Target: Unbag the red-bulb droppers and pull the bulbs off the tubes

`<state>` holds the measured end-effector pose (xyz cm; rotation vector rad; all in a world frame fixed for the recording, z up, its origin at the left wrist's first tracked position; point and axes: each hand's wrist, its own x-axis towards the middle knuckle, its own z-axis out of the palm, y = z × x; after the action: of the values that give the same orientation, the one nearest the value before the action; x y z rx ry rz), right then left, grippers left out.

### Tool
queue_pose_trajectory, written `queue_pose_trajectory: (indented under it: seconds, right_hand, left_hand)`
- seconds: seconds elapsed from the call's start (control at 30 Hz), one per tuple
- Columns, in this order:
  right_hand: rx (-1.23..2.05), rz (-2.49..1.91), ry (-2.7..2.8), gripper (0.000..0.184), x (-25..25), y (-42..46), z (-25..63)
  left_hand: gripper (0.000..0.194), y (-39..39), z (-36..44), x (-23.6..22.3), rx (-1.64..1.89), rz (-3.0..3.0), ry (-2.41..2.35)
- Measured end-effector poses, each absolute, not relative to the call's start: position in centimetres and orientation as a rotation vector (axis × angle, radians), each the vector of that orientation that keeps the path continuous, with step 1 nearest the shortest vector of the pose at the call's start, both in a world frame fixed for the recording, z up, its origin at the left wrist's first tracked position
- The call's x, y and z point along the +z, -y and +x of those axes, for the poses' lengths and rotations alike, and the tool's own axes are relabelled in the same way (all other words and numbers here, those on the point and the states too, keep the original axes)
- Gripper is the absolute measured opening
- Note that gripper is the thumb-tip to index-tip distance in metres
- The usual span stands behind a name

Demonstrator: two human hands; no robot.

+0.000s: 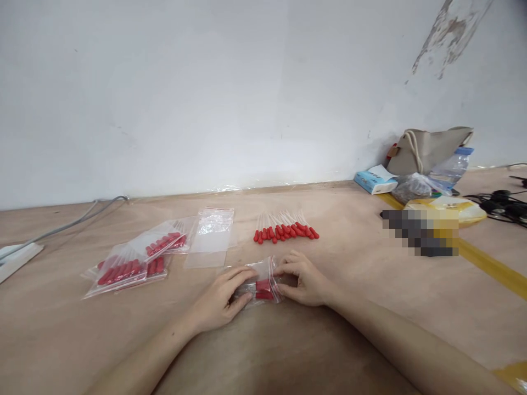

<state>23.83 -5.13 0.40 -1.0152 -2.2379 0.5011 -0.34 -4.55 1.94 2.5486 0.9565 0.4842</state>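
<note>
A small clear zip bag (264, 270) lies on the wooden table in front of me. Inside it are red-tipped sticks (264, 286), their red ends toward the zip edge at the right. My left hand (222, 300) grips the bag's left end between thumb and fingers. At the zip edge, my right hand (305, 281) is curled, with thumb and fingers closed on the plastic. Just beyond the hands lies a row of loose white sticks with red tips (284, 231), the tips facing me. Flat clear zip bags (211, 238) lie left of that row.
Filled zip bags of red-tipped sticks (132, 269) overlap in a pile at the left. A cable (78, 222) runs along the far left. At the right are a tissue pack (375, 180), a beige bag (432, 151), a yellow-and-white package (448, 210) and black cables (504, 206).
</note>
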Motion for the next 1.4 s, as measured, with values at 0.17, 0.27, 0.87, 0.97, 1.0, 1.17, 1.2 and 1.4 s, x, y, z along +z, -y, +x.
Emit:
queue_pose_trajectory:
  seconds: [0.17, 0.27, 0.87, 0.97, 1.0, 1.17, 1.2, 1.4]
  right_hand:
    - [0.598, -0.983, 2.309, 0.031, 0.8, 4.5, 23.6]
    - [0.607, -1.008, 2.258, 0.029, 0.7, 4.2, 23.3]
    - [1.475, -0.984, 1.683, 0.028, 0.0, 3.1, 25.1]
    - [1.630, -0.946, 1.508, 0.032, 0.0, 2.9, 25.5]
    - [1.657, -0.937, 1.476, 0.032, 0.0, 2.9, 25.6]
    - [1.637, -0.978, 1.443, 0.030, 0.2, 2.3, 26.6]
    - [1.616, -0.985, 1.446, 0.030, 0.3, 2.1, 27.0]
    - [1.476, -1.078, 1.466, 0.031, 2.5, 1.1, 31.2]
  left_hand:
    - [0.033, 4.7, 0.7, 0.5, 0.652, 2.471, -1.030]
    - [0.033, 4.7, 1.1, 0.5, 0.678, 2.439, -1.045]
    - [0.036, 4.7, 1.0, 0.6, 0.644, 2.427, -1.025]
    - [0.036, 4.7, 1.1, 0.9, 0.631, 2.420, -1.026]
    - [0.036, 4.7, 1.1, 0.9, 0.625, 2.420, -1.028]
    - [0.036, 4.7, 1.1, 1.0, 0.622, 2.426, -1.030]
    - [0.036, 4.7, 1.1, 1.0, 0.625, 2.426, -1.030]
    - [0.037, 4.6, 1.0, 0.8, 0.634, 2.446, -1.010]
